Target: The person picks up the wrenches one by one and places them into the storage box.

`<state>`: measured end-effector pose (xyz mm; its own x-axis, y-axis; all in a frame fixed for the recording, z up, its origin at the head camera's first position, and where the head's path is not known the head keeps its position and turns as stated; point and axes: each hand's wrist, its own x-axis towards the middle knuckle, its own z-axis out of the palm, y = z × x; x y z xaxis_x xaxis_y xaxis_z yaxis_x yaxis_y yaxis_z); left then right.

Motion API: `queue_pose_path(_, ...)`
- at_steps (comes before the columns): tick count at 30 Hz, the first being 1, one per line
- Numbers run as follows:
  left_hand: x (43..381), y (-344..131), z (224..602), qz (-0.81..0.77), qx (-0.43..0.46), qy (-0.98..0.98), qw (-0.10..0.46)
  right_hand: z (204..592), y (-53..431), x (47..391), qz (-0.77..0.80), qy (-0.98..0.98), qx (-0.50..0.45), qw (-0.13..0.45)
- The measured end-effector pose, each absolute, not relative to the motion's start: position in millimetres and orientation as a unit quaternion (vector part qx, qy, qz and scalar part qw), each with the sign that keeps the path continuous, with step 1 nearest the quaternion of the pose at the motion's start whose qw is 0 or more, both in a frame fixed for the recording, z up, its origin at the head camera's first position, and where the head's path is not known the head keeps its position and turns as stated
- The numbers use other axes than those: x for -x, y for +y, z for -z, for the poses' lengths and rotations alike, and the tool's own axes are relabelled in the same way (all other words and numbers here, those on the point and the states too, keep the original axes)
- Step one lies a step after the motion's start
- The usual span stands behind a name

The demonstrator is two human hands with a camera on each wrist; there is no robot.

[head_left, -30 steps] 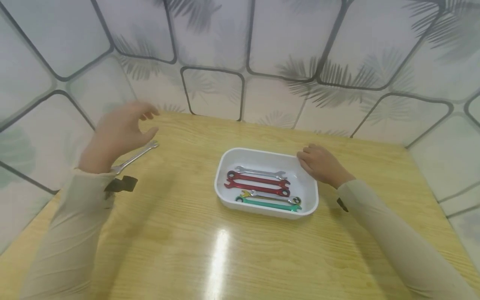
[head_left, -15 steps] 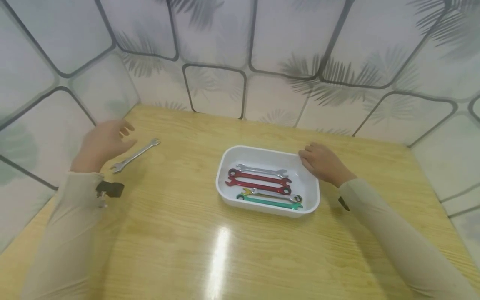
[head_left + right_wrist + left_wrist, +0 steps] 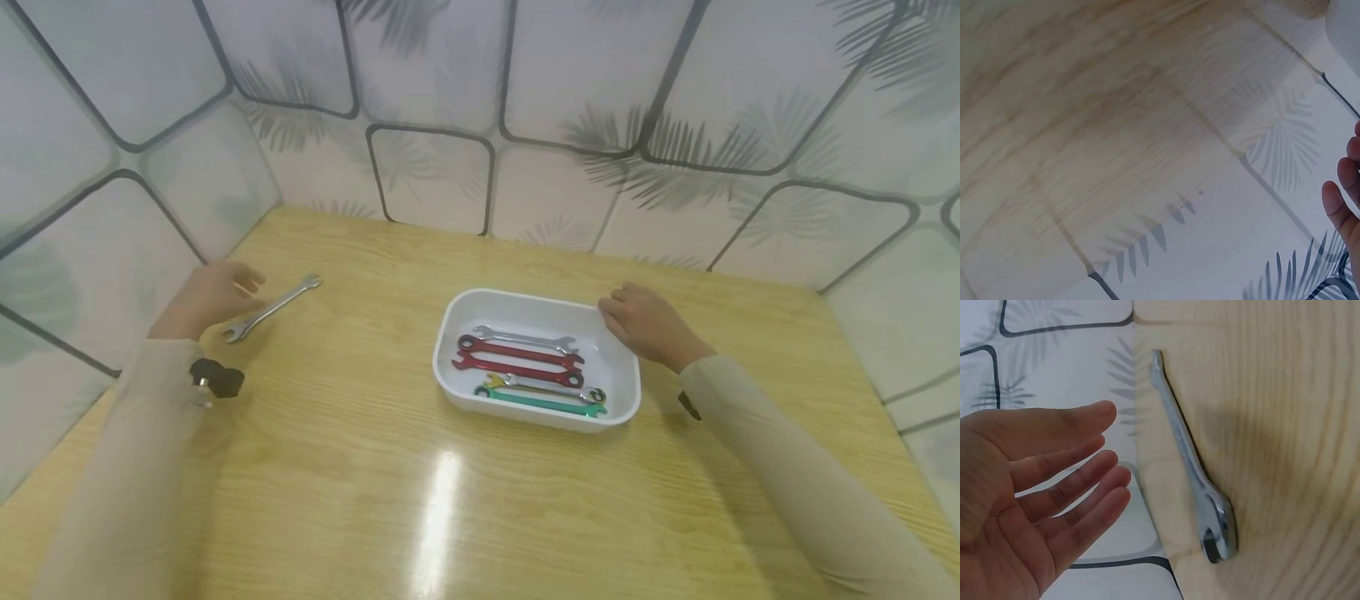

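Note:
A silver open-end wrench (image 3: 273,307) lies on the wooden table at the left. My left hand (image 3: 210,298) is just beside it, fingers relaxed and slightly bent, with nothing in them. In the left wrist view a gap shows between the fingertips (image 3: 1121,495) and the wrench (image 3: 1186,450). My right hand (image 3: 641,321) holds the far right corner of a white plastic tray (image 3: 536,421) by its rim. In the tray lie a silver wrench (image 3: 525,339), two red wrenches (image 3: 521,351), a yellow-and-silver wrench (image 3: 547,387) and a green wrench (image 3: 540,404), roughly side by side.
The wooden table (image 3: 345,467) reaches back to a patterned wall (image 3: 427,179), with a side panel (image 3: 187,183) close to my left hand. A dark wrist mount (image 3: 217,379) sits on my left sleeve.
My left hand has moved left and down, away from above the table's back, to beside the lone wrench, which was partly hidden before. My right hand and the tray have stayed in place.

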<state>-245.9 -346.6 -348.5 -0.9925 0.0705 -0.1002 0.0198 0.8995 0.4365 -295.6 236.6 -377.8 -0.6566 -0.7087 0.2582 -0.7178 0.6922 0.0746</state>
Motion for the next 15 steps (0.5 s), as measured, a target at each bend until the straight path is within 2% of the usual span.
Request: queue_pose_path(15, 254, -365, 371, -0.241, -0.013, 0.967, 0.083, 376, 235, 295, -0.015, -0.91, -0.393, 0.134)
